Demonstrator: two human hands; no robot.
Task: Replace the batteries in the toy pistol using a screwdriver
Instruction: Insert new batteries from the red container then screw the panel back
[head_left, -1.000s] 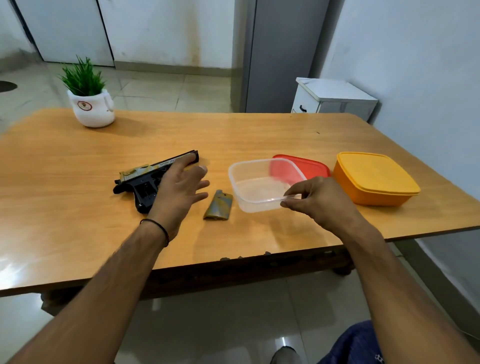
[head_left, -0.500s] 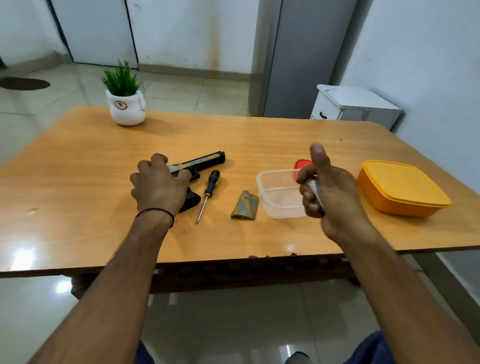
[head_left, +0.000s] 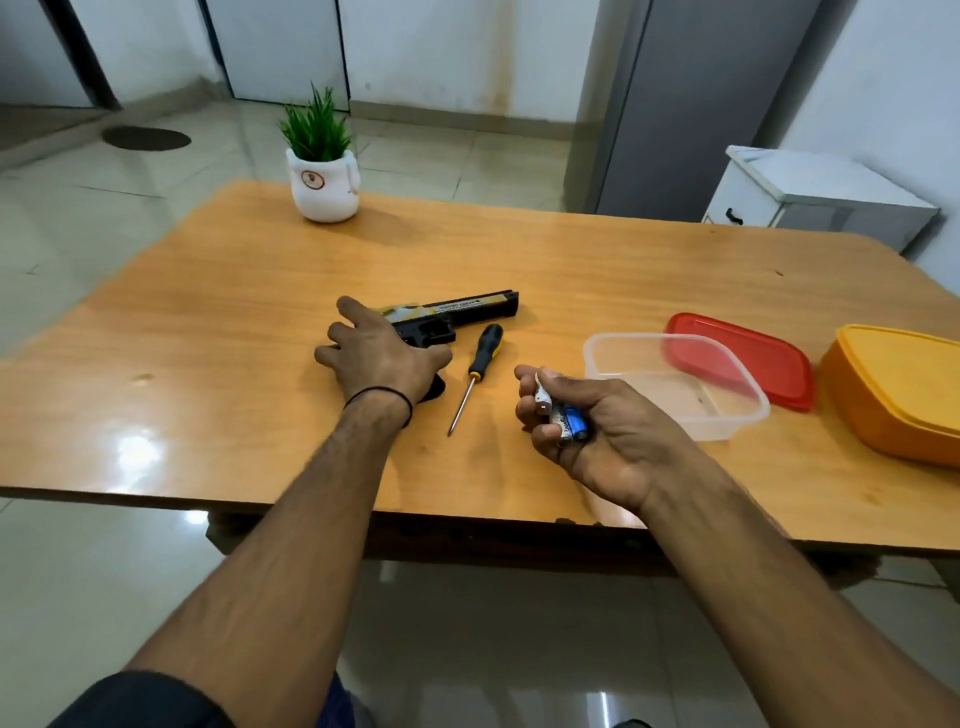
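The black and gold toy pistol (head_left: 467, 307) lies on its side on the wooden table (head_left: 208, 364), barrel pointing right. My left hand (head_left: 379, 358) lies over its grip with the fingers curled round it. A screwdriver (head_left: 480, 353) with a black and yellow handle lies just right of the pistol, tip toward me. My right hand (head_left: 613, 436) hovers palm-up above the table to the right of the screwdriver and grips several small blue and white batteries (head_left: 566, 418). The pistol's loose battery cover does not show.
A clear plastic container (head_left: 727, 421) stands right of my right hand, with its red lid (head_left: 758, 358) behind it. An orange lidded box (head_left: 904, 395) sits at the far right edge. A white potted plant (head_left: 322, 182) stands at the table's far side.
My right hand came down from its raised position and turned palm-up, showing the batteries. The view shifted so the table objects sit further right. My left hand stays on the pistol grip.
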